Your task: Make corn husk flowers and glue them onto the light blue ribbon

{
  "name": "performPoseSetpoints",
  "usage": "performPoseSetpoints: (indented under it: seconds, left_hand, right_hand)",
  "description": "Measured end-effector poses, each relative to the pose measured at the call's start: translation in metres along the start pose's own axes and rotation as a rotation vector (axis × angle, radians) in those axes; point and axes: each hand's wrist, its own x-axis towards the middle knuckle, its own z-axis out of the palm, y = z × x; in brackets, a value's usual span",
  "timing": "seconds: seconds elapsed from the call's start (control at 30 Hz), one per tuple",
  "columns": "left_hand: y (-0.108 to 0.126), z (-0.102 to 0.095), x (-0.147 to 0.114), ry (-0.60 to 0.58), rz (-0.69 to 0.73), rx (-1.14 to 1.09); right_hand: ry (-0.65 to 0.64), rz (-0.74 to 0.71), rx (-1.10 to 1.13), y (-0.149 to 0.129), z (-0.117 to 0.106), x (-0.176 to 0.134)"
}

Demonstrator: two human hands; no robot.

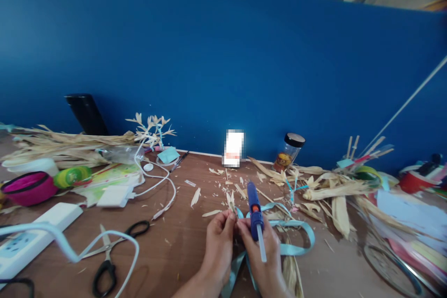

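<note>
Right hand (273, 246) | plastic glue gun (253, 195) | papery husk (230, 201) | looped ribbon (296, 250)

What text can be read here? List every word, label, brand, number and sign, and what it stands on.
No text can be read.
Jar label: too blurred.
Yellow-green container: markings too small and blurred.
Bright rectangle by the wall: pixelated, unreadable.
Blue glue gun: no legible marking.
</note>
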Motion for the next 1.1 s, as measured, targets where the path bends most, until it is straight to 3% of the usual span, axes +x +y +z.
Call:
performPoseSetpoints:
  seconds: [0.4, 0.73, 0.97, 1.1]
  left_hand:
    - [0.001, -0.002, 0.001, -0.039, 0.024, 0.036]
    - [0.008, -0.005, 0.01, 0.083, 0.01, 0.116]
    - [0.008, -0.006, 0.013, 0.086, -0.027, 0.097]
    - [0.008, -0.009, 0.017, 0.112, -0.029, 0.105]
  right_hand:
    - [-0.011, 0.016, 0.034, -0.005, -0.002, 0.0]
    - [0.05, 0.026, 0.007, 0.006, -0.003, -0.001]
    - [-0.002, 0.02, 0.07, 0.007, -0.005, -0.002]
    - [0.049, 0.008, 0.076, 0.011, -0.005, -0.003]
